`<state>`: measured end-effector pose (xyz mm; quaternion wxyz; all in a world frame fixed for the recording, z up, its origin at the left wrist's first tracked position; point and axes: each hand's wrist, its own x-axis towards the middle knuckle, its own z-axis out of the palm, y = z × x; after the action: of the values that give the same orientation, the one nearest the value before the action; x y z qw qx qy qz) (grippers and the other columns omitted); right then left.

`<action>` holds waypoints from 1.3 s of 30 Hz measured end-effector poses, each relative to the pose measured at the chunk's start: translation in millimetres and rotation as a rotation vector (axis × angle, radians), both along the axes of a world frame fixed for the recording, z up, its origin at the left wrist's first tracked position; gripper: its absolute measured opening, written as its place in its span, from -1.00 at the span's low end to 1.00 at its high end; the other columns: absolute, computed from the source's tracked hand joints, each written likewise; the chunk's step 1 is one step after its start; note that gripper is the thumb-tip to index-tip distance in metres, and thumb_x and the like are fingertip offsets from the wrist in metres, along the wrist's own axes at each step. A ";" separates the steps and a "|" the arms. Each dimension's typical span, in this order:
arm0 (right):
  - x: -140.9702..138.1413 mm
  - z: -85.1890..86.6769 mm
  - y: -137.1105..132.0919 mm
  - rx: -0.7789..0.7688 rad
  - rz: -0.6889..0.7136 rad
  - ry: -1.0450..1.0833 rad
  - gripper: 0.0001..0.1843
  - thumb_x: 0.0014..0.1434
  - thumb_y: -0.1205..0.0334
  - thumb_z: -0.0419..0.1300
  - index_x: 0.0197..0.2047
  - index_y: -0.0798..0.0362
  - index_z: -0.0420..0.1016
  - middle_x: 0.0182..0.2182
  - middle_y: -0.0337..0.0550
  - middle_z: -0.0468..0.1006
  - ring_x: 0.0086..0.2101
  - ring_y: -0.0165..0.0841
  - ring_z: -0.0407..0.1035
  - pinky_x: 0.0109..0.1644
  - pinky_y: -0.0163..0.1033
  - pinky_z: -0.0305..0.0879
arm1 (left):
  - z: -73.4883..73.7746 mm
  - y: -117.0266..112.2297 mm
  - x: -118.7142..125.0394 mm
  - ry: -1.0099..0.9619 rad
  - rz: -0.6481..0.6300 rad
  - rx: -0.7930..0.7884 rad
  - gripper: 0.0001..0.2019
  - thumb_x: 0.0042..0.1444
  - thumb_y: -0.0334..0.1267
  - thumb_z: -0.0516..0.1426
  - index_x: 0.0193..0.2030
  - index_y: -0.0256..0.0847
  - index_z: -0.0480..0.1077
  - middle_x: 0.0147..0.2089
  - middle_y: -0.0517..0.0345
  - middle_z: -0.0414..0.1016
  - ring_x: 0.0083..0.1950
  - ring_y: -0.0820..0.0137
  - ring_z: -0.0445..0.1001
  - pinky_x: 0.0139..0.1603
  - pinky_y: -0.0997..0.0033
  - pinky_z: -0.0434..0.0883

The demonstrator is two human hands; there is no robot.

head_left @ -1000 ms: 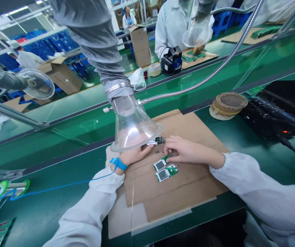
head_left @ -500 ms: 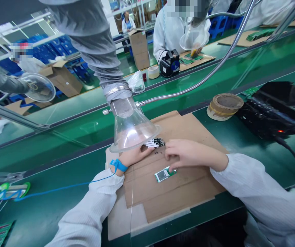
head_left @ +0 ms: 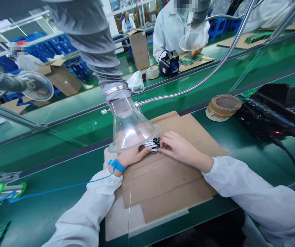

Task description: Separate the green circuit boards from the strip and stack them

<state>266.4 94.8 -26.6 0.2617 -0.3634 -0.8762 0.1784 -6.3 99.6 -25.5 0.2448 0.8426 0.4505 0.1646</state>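
Note:
A row of small circuit boards (head_left: 151, 141), with white and black faces packed side by side, lies near the far part of the brown cardboard sheet (head_left: 173, 185). My left hand (head_left: 132, 157), with a blue strap round its wrist, grips the row's left end. Its thumb presses on the near side; its other fingers are mostly behind the clear funnel hood. At the row's right end, the fingers of my right hand (head_left: 175, 147) are closed on the nearest circuit board (head_left: 153, 150), which lies against the others. Fingers cover part of that board.
Close above my left hand hangs the clear hood (head_left: 134, 132) on a grey duct. A tape roll (head_left: 223, 107) and a black device (head_left: 271, 113) with a red light stand right. A blue cord (head_left: 59, 190) runs left from my wrist. Across the bench a co-worker (head_left: 170, 31) handles green boards.
The single circuit board has moved from the middle of the cardboard up to the near side of the row, with my right hand. My left hand has stayed at the row.

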 end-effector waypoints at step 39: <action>23.3 -15.1 14.3 -0.138 0.054 0.092 -0.36 0.54 -0.30 -0.13 -0.46 -0.05 0.16 -0.59 -0.24 0.36 -0.54 -0.30 0.37 -0.38 -0.20 0.18 | -23.4 -25.1 -239.3 0.132 1.151 0.351 -0.67 0.47 -0.19 0.02 0.22 -0.23 0.46 0.26 -0.19 0.56 0.30 0.14 0.55 0.31 0.22 0.46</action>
<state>289.6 109.1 -41.7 0.2709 -0.3481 -0.8585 0.2617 -245.6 74.5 -49.0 -0.0544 0.4999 0.8143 0.2899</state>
